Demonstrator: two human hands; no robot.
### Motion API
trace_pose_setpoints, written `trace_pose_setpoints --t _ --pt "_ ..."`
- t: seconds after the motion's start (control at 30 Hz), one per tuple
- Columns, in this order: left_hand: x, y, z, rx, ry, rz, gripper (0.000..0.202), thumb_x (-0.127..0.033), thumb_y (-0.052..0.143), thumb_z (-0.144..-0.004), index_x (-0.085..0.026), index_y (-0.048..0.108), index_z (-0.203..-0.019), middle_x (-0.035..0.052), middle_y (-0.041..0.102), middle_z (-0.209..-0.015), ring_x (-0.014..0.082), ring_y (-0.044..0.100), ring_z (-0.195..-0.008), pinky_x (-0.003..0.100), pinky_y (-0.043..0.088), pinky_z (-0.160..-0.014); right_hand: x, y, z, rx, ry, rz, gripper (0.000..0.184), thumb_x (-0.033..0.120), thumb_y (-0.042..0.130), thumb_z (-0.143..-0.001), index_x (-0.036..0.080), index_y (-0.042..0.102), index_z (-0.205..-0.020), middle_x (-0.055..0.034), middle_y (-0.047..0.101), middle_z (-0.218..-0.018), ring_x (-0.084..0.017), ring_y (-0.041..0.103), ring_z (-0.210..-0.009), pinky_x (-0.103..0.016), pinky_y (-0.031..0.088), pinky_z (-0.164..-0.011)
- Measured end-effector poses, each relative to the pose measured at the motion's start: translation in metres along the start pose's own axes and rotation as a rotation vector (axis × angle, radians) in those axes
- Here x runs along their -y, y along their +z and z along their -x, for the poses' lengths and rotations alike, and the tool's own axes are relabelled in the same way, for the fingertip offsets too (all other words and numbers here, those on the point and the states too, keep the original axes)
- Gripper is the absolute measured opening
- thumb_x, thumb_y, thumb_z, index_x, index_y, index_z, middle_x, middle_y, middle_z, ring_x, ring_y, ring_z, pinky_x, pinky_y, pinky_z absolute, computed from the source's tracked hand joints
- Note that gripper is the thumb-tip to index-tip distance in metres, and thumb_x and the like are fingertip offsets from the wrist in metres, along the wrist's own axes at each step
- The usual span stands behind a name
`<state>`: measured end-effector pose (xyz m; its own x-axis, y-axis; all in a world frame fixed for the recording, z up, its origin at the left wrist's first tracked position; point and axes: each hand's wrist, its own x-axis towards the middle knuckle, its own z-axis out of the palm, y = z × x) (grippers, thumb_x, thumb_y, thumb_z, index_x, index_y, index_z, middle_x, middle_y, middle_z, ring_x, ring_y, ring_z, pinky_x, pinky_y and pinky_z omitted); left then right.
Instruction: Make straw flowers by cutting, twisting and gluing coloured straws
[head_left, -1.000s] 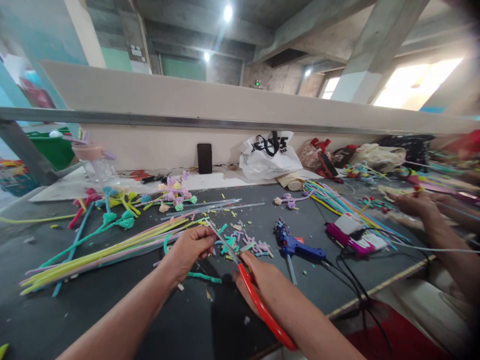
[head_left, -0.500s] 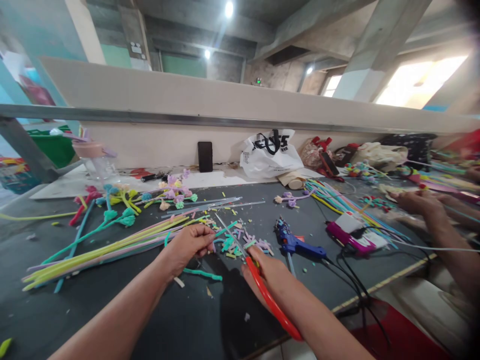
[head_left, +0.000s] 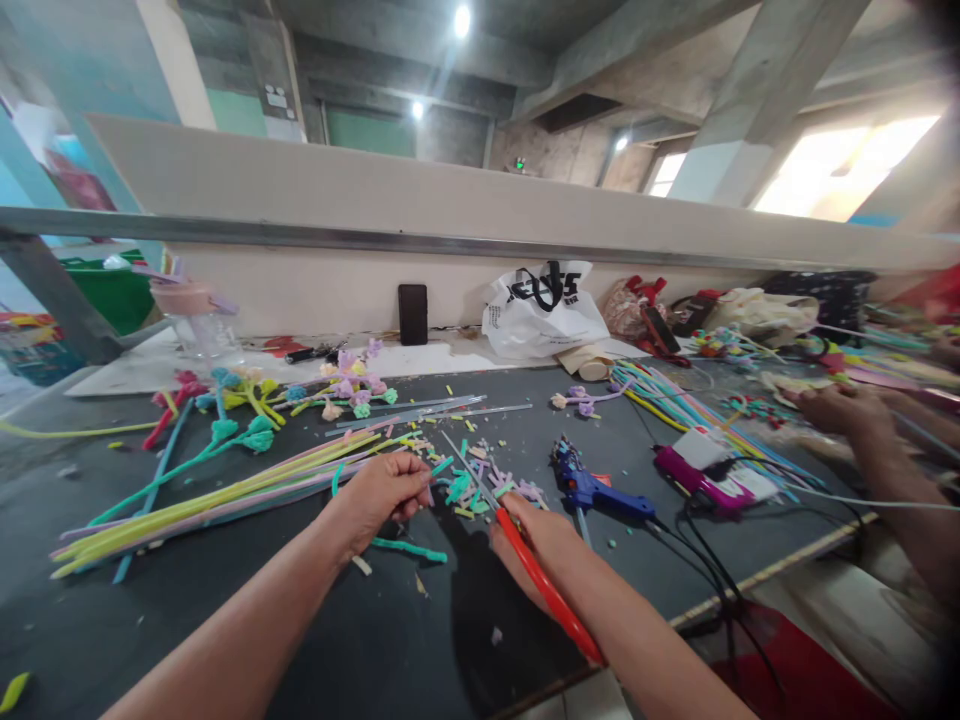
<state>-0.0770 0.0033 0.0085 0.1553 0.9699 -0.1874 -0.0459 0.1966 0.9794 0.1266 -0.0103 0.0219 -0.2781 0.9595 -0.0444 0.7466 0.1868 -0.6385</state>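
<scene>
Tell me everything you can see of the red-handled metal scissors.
The red-handled metal scissors are held in the person's bare right hand. Long, slim, silvery blades point forward and left, over short pastel pieces; how far they part is unclear. One smooth, plastic-looking handle curves back toward the person; the hand hides the rest.

Pretty bare-bones look tbh: left forearm (head_left: 255, 620) at 7 o'clock, right forearm (head_left: 645, 650) at 5, both uncovered, smooth and tapering towards ungloved fingers (head_left: 405, 485).
</scene>
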Motion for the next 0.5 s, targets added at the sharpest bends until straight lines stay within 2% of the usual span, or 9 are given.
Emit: trace_pose_setpoints --t 0.1,0.23,0.37,0.5 --pt "0.001 -0.001 -0.001 0.022 -0.011 0.117 0.026 -0.036 0.065 -0.066 -0.014 0.053 -0.064 -0.0028 0.056 -0.053 0.0029 0.041 -0.039 0.015 0.026 -0.038 0.002 -0.006 0.002 -0.02 -0.008 0.03 0.005 0.027 0.046 -0.073 0.023 0.049 -0.072 0.0061 0.046 -0.052 -0.01 0.04 -0.047 -0.021 0.031 -0.049" --pt "-0.001 -0.001 0.001 0.04 -0.03 0.212 0.022 -0.032 0.066 -0.067 -0.013 0.053 -0.067 -0.0016 0.058 -0.057 0.0031 0.046 -0.042 0.014 0.031 -0.04 0.006 -0.012 0.008 0.032 -0.07 0.084 0.007 0.03 0.043 -0.076 0.024 0.046 -0.077 0.0071 0.042 -0.051 -0.01 0.037 -0.045 -0.021 0.028 -0.047" --pt "0.0 0.0 0.001 0.043 -0.019 0.223 0.019 -0.028 0.065 -0.068 -0.014 0.052 -0.07 -0.0014 0.059 -0.056 0.0038 0.048 -0.04 0.014 0.031 -0.038 0.009 -0.008 0.011 0.084 -0.148 0.141 0.007 0.029 0.046 -0.074 0.023 0.041 -0.072 0.0074 0.042 -0.05 -0.009 0.035 -0.045 -0.021 0.027 -0.047" --pt "0.001 0.0 0.0 0.062 -0.057 0.222 0.019 -0.028 0.064 -0.071 -0.013 0.051 -0.068 0.0004 0.06 -0.058 0.0051 0.051 -0.042 0.014 0.035 -0.039 0.009 -0.001 0.009 0.084 -0.158 0.152 0.012 0.025 0.045 -0.073 0.022 0.037 -0.065 0.0072 0.04 -0.05 -0.009 0.033 -0.045 -0.02 0.026 -0.047"
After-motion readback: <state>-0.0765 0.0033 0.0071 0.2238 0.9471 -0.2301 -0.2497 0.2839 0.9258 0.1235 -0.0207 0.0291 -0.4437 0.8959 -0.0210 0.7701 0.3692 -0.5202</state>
